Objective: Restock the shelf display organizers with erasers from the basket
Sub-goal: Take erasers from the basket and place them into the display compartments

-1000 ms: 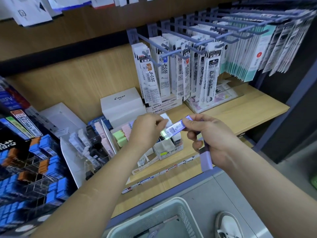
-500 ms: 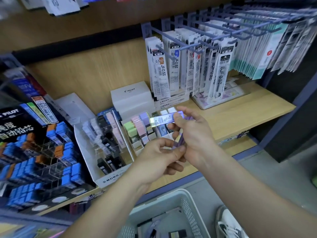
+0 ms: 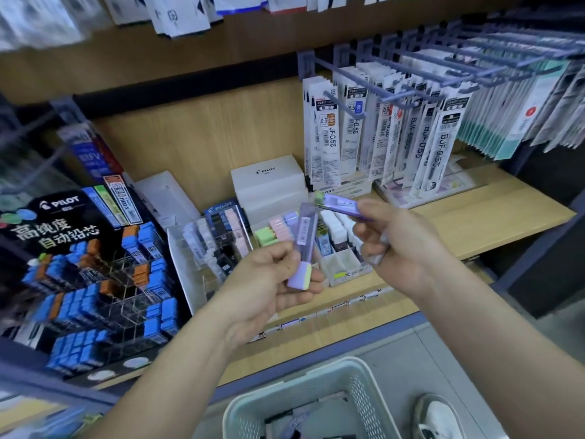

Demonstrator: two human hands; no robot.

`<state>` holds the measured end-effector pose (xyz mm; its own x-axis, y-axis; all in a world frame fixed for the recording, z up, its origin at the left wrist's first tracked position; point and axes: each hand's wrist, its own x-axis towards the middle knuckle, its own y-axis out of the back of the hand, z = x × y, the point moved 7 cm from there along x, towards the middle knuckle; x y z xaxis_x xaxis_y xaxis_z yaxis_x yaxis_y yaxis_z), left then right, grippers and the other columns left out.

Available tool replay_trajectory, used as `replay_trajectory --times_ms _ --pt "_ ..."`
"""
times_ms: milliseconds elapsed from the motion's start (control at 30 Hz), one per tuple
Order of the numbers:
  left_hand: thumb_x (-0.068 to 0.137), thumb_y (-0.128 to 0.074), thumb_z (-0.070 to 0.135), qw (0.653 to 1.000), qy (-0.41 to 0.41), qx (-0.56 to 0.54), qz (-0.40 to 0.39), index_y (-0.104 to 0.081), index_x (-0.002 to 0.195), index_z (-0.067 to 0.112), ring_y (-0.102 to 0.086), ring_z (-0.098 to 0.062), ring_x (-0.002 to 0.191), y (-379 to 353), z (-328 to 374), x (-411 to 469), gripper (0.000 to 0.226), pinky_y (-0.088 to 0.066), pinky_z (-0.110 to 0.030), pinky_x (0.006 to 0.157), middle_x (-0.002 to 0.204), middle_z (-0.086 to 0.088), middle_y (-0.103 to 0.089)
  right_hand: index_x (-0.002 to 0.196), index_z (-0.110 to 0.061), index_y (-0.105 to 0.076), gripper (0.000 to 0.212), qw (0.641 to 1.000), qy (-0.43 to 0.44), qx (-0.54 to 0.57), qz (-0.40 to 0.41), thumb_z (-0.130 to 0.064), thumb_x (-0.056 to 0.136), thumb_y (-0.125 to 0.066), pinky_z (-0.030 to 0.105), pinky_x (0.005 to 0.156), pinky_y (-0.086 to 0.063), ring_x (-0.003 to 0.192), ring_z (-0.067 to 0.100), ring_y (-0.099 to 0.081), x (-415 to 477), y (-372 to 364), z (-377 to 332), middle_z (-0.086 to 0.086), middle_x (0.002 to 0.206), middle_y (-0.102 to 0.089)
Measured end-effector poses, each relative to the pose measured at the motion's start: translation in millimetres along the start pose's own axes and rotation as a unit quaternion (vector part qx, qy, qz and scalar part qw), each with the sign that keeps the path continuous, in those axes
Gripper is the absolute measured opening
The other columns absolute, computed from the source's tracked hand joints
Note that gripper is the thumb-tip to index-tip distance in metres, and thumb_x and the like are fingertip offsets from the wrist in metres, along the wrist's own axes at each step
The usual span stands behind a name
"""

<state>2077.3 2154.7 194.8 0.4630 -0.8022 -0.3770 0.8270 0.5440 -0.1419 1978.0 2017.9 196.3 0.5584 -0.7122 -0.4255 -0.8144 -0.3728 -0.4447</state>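
Holding one purple stick eraser (image 3: pixel 306 239) in my left hand (image 3: pixel 269 282), I am pinching its lower, yellow-green end with curled fingers; its long axis is running near upright, tipped slightly right. My right hand (image 3: pixel 403 245) is gripping a second purple eraser (image 3: pixel 340 205), which is lying nearly level with its green tip pointing toward frame left. Both are hovering before the compartmented organizer (image 3: pixel 340 267) at frame centre. I judge the left hand nearer its slots. The basket (image 3: pixel 361 397) is sitting at lower centre.
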Motion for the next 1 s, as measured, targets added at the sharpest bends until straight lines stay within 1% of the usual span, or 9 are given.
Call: replay_trajectory --times_ms 100,200,267,367,467,600,733,833,1000 --pt "0.100 -0.045 0.013 1.000 -0.010 0.001 0.002 -0.051 0.099 0.013 -0.071 -0.025 0.074 -2 2 -1 0.007 -0.056 -0.034 0.071 0.085 -0.016 -0.073 0.088 -0.013 -0.056 0.011 0.997 -0.006 -0.057 -0.055 -0.005 0.088 -0.065 0.014 0.033 -0.021 0.055 0.008 -0.053 -7 -17 13 0.003 0.072 -0.063" --pt "0.098 -0.051 0.017 0.999 -0.029 0.033 0.016 -0.053 0.109 0.013 -0.067 -0.023 0.065 1 2 2 0.012 -0.055 -0.028 0.059 0.082 -0.013 -0.072 0.096 -0.013 -0.052 0.021 0.989 0.000 -0.132 -0.072 -0.003 0.086 -0.068 0.017 0.033 -0.023 0.065 0.014 -0.064 -12 -26 23 0.008 0.079 -0.068" --pt "0.096 -0.054 0.020 0.995 -0.046 0.089 0.021 -0.057 0.111 0.018 -0.062 -0.019 0.059 6 3 3 0.015 -0.047 -0.027 0.056 0.077 -0.009 -0.071 0.104 -0.012 -0.055 0.022 0.975 0.023 -0.211 -0.070 -0.003 0.087 -0.067 0.017 0.035 -0.024 0.070 0.020 -0.062 -14 -27 21 0.007 0.077 -0.068" --pt "0.095 -0.057 0.024 0.987 -0.049 0.149 0.014 -0.062 0.101 0.018 -0.055 -0.014 0.054 11 7 2 0.010 -0.040 -0.023 0.051 0.070 -0.008 -0.069 0.116 -0.019 -0.059 0.027 0.946 0.049 -0.312 -0.077 -0.006 0.092 -0.061 0.020 0.038 -0.024 0.066 0.015 -0.063 -13 -25 15 0.003 0.074 -0.067" --pt "0.089 -0.063 0.025 0.984 -0.059 0.164 0.031 -0.070 0.089 0.018 -0.054 -0.013 0.059 20 10 3 0.010 -0.038 -0.016 0.045 0.061 0.000 -0.063 0.109 -0.022 -0.061 0.019 0.911 0.053 -0.405 -0.054 -0.011 0.098 -0.050 0.022 0.042 -0.024 0.061 0.015 -0.060 -9 -14 10 0.006 0.074 -0.061" --pt "0.091 -0.061 0.017 0.982 -0.090 0.155 0.054 -0.077 0.087 0.016 -0.047 -0.004 0.055 28 18 5 0.016 -0.039 -0.014 0.049 0.066 0.004 -0.062 0.095 -0.016 -0.062 0.013 0.910 -0.004 -0.410 -0.058 -0.021 0.099 -0.051 0.024 0.044 -0.021 0.052 0.014 -0.048 -7 -2 17 0.006 0.074 -0.045" --pt "0.086 -0.065 0.002 0.974 -0.123 0.171 0.078 -0.067 0.101 0.015 -0.057 -0.011 0.059 41 34 4 0.020 -0.047 -0.021 0.058 0.074 -0.004 -0.071 0.096 -0.013 -0.062 0.032 0.934 -0.044 -0.339 -0.106 -0.044 0.090 -0.063 0.019 0.037 -0.020 0.042 0.007 -0.029 -13 -13 32 -0.005 0.060 -0.035" --pt "0.085 -0.067 0.002 0.971 -0.151 0.163 0.090 -0.067 0.096 0.015 -0.059 -0.017 0.062 52 45 2 0.017 -0.050 -0.028 0.065 0.081 -0.011 -0.073 0.088 -0.015 -0.057 0.025 0.940 -0.035 -0.305 -0.148 -0.036 0.086 -0.069 0.016 0.034 -0.019 0.038 0.005 -0.022 -15 -28 37 -0.013 0.046 -0.033" --pt "0.094 -0.054 0.002 0.969 -0.167 0.140 0.116 -0.070 0.099 0.017 -0.062 -0.010 0.064 71 49 2 0.022 -0.056 -0.019 0.070 0.079 -0.003 -0.072 0.087 -0.015 -0.059 0.020 0.943 -0.017 -0.300 -0.140 -0.032 0.087 -0.070 0.017 0.035 -0.017 0.040 0.006 -0.022 -10 -39 40 -0.009 0.053 -0.034"
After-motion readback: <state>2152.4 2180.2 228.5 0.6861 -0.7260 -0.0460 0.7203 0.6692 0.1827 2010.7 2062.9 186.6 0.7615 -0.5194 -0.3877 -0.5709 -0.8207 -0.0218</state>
